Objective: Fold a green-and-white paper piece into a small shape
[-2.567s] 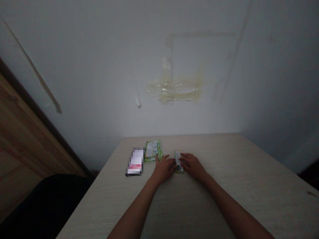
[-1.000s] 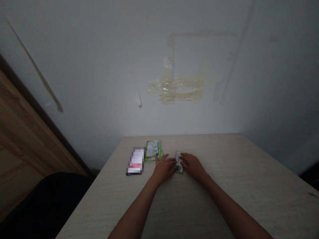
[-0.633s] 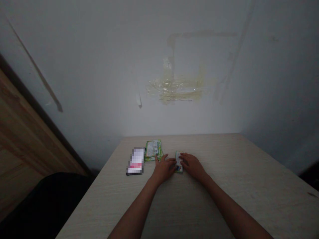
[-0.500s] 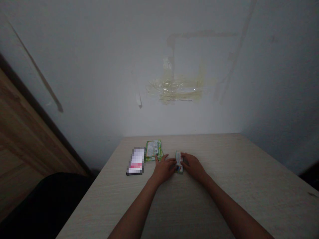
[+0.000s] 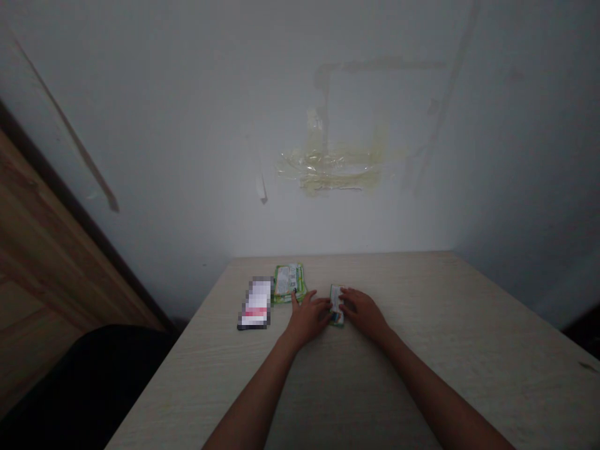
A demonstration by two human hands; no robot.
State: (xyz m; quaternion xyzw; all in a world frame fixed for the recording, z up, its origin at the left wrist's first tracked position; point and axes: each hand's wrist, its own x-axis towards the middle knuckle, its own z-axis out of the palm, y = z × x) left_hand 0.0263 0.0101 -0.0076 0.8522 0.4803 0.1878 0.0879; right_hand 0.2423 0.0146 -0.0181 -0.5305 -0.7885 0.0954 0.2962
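Note:
A narrow, small printed packet (image 5: pixel 335 306) in green, white and blue lies on the table between my hands. From the left, my left hand (image 5: pixel 309 317) reaches in with its fingers stretched, their tips touching the packet's left edge and the thumb standing apart. My right hand (image 5: pixel 365 312) has its fingers bent over the packet's right edge, gripping it there. Just beyond my left thumb lies a wider pile of green and white packets (image 5: pixel 288 281). How many are in the pile, I cannot tell.
Left of the pile lies a phone (image 5: pixel 256 303), its screen blurred out. The pale wooden table (image 5: pixel 422 294) meets a wall (image 5: pixel 197 156) with peeling tape (image 5: pixel 332 169). A dark chair-like shape (image 5: pixel 94 387) stands at the left, near wooden boards (image 5: pixel 47 250).

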